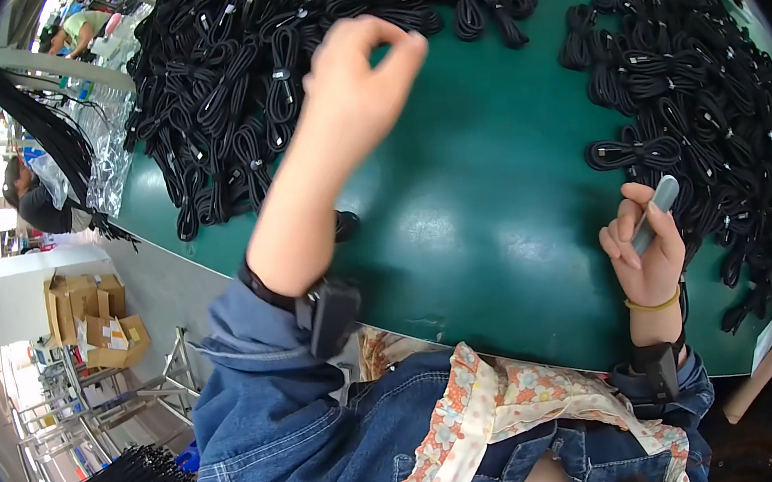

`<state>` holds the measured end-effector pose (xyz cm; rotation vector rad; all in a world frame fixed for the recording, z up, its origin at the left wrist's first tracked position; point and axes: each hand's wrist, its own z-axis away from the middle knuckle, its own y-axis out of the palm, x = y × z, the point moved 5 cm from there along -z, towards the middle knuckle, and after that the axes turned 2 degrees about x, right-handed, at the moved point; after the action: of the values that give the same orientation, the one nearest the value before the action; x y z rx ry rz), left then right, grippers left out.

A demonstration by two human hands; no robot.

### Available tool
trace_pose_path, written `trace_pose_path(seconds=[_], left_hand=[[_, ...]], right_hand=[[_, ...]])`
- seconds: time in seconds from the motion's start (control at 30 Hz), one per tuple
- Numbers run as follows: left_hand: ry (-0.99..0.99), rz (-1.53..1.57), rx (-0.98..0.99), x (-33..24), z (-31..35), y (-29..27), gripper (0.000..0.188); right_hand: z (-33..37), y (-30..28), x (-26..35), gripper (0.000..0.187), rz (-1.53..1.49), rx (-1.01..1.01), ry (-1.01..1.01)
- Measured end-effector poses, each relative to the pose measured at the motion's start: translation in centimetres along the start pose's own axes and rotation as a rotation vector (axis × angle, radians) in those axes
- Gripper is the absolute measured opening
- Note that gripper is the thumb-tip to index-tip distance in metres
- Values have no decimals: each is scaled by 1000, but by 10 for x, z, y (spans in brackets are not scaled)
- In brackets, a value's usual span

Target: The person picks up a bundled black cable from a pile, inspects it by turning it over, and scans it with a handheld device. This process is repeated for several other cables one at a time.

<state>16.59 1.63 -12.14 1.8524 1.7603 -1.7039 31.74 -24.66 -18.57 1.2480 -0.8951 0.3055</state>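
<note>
My left hand (358, 77) is raised over the green table, beside the left heap of bundled black cables (215, 79). Its thumb and fingers meet in a pinch, and whatever may be between the tips is hidden. On the right, my right hand (649, 254) is palm up with the fingers curled round a slim grey tool with a rounded end (657, 210); I cannot make out its kind. Just beyond it lies a cable bundle (633, 153) at the edge of the right heap (671, 66). A small dark thing (344, 225) is partly hidden by my left forearm.
The green tabletop (482, 163) stretches between both heaps. At left, long black cables (38, 109) hang near clear plastic bags, with cardboard boxes (95, 317) and metal racks on the floor. Another person's arm (771, 359) shows at the right edge; other people are at the far left.
</note>
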Motion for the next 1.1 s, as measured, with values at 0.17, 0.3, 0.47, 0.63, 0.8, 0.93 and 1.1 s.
trace_pose_path(seconds=[0.17,0.3,0.47,0.63,0.8,0.93,1.1], left_hand=[[246,-616,-108,0,-61,-5,30],[476,-679,-91,-31,-85,30,27],[490,-742,11,-41,-95,102,41],[243,-939,185,7,-96,116,49],[296,-937,434,10,-58,108,44],[330,-771,511,3,-14,85,41],[368,-807,475,-19,34,57,36]], right_hand=[[-1,3,0,30,25,25,19],[-3,1,0,29,29,3,17],[-3,0,-1,28,64,5,34],[-4,-2,1,28,76,-7,28],[-2,2,0,28,40,4,52],[3,7,0,28,13,31,57],[7,9,0,27,103,67,64]])
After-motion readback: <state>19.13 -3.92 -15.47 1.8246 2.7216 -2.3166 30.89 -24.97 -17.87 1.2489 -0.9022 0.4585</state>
